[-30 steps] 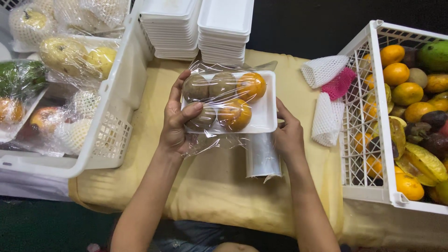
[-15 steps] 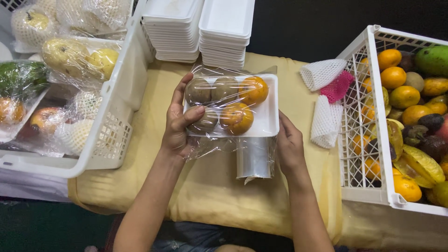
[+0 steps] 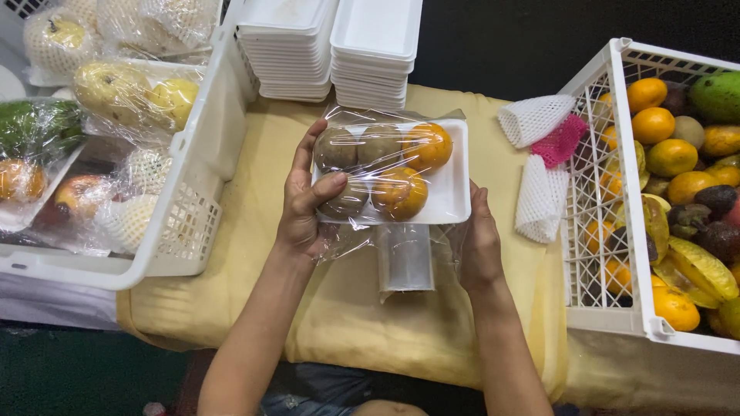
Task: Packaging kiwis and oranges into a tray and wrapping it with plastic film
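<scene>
A white foam tray (image 3: 451,189) holds brown and orange round fruits (image 3: 401,166) under clear plastic wrap (image 3: 401,123). My left hand (image 3: 304,200) grips the tray's left side, thumb pressed on top of the wrapped fruit. My right hand (image 3: 479,246) is at the tray's lower right edge, fingers tucked beneath it against the loose film. A roll of clear film (image 3: 405,258) lies on the yellow cloth (image 3: 254,254) just under the tray.
A white crate (image 3: 193,223) at left holds wrapped fruit trays. Another white crate (image 3: 609,231) at right is full of loose oranges, avocados and other fruit. Stacks of foam trays (image 3: 331,46) stand behind. White and pink foam nets (image 3: 539,154) lie beside the right crate.
The tray has stayed nearly in place, shifting slightly. My right hand has slid further under the tray's right edge.
</scene>
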